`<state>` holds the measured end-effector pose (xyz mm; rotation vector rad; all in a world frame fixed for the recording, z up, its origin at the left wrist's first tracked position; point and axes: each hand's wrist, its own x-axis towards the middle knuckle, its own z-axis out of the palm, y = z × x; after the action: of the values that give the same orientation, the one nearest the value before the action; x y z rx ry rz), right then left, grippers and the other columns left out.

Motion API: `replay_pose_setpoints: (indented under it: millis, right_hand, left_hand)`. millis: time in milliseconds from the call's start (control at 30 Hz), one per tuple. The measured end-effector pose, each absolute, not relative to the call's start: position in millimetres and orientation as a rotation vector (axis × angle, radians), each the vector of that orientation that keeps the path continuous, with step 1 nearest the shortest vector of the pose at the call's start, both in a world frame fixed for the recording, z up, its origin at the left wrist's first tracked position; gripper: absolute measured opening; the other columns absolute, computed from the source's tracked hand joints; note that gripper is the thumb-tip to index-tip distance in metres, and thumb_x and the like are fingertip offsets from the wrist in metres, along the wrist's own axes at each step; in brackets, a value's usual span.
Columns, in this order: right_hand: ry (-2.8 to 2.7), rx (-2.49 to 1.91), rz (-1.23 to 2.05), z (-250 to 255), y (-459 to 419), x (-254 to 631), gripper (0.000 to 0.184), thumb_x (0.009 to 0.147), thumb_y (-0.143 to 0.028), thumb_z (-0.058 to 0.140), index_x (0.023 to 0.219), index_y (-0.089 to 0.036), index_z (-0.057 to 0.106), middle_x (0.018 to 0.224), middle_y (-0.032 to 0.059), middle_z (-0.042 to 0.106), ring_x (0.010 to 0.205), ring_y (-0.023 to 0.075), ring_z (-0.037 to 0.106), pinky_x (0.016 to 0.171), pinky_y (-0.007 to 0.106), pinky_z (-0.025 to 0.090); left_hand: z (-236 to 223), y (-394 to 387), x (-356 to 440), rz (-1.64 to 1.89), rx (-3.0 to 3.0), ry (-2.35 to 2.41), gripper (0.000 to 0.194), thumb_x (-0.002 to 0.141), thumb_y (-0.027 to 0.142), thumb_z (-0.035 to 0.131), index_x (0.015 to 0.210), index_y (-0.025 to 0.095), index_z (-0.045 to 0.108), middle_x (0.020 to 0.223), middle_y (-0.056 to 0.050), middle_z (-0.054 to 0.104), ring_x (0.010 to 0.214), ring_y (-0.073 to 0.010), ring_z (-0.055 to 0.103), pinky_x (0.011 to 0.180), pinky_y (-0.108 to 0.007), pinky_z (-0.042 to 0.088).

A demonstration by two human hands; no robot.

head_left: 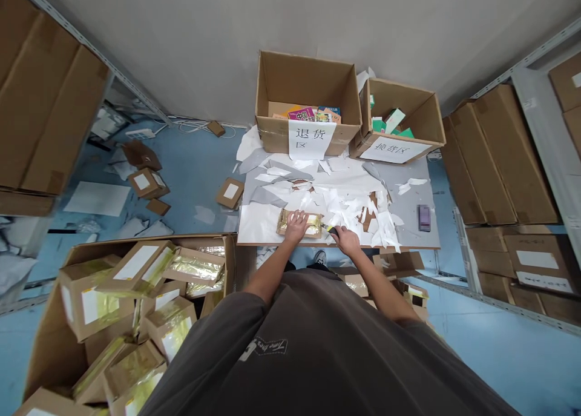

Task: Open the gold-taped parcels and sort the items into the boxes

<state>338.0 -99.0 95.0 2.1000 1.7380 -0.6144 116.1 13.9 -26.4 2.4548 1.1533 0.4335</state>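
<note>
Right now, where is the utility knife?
In the head view, the utility knife is in the right hand, its tip at the right end of the taped cardboard box under the left hand.

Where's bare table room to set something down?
Grey strip at the right end of the table, between paper scraps and purple object; also a flat white patch left of the package. Crowded: centre, with scraps; back, with two cartons.

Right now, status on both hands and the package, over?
Left hand resting on the taped package. Right hand gripping a cutter, tip at the package's right end, contact unclear. Torn white paper strewn beside the package on the table.
</note>
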Motion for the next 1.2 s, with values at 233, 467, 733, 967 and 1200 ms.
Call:
replay_pose_setpoints:
  millis: [233,467,733,967,1200]
  right_hand:
    - [1.797,2.009,-0.688,97,-79,323,0.041,0.111,-0.044,0.043,0.139,-0.016,0.052,0.127,0.0165,0.067,0.100,0.0272,0.067,0.083,0.033,0.046]
    - [1.408,2.353,-0.605,107,-103,367,0.044,0.114,-0.045,0.031,0.141,-0.014,0.048,0.116,0.0189,0.073,0.094,0.0281,0.071,0.077,0.033,0.043]
    - [1.733,2.127,-0.779,100,-113,341,0.035,0.110,-0.048,0.044,0.130,-0.021,0.052,0.118,0.0128,0.075,0.103,0.0267,0.071,0.079,0.030,0.042]
    - [1.747,2.080,-0.710,92,-77,323,0.035,0.112,-0.047,0.041,0.134,-0.021,0.050,0.122,0.0155,0.072,0.104,0.0275,0.071,0.083,0.032,0.044]
    - [1.454,2.456,-0.535,108,-85,382,0.043,0.114,-0.046,0.031,0.137,-0.014,0.047,0.116,0.0189,0.073,0.097,0.0285,0.069,0.076,0.033,0.041]
  left_hand:
    - [-25,12,115,0.444,2.439,1.134,0.045,0.102,0.041,0.062,0.143,0.024,0.065,0.150,-0.016,0.063,0.149,-0.0373,0.050,0.126,-0.062,0.029]
    - [-24,11,116,0.469,2.423,1.148,0.044,0.103,0.040,0.059,0.142,0.022,0.066,0.150,-0.017,0.063,0.150,-0.0369,0.048,0.126,-0.061,0.030]
    - [-22,10,118,0.489,2.410,1.161,0.044,0.103,0.042,0.059,0.141,0.023,0.067,0.149,-0.016,0.064,0.148,-0.0370,0.050,0.126,-0.061,0.029]
    - [-23,12,117,0.468,2.407,1.175,0.045,0.102,0.040,0.060,0.145,0.024,0.065,0.150,-0.016,0.063,0.150,-0.0372,0.048,0.126,-0.060,0.029]
    - [-23,10,116,0.474,2.415,1.155,0.042,0.105,0.042,0.055,0.138,0.020,0.069,0.145,-0.017,0.067,0.145,-0.0374,0.053,0.125,-0.060,0.031]
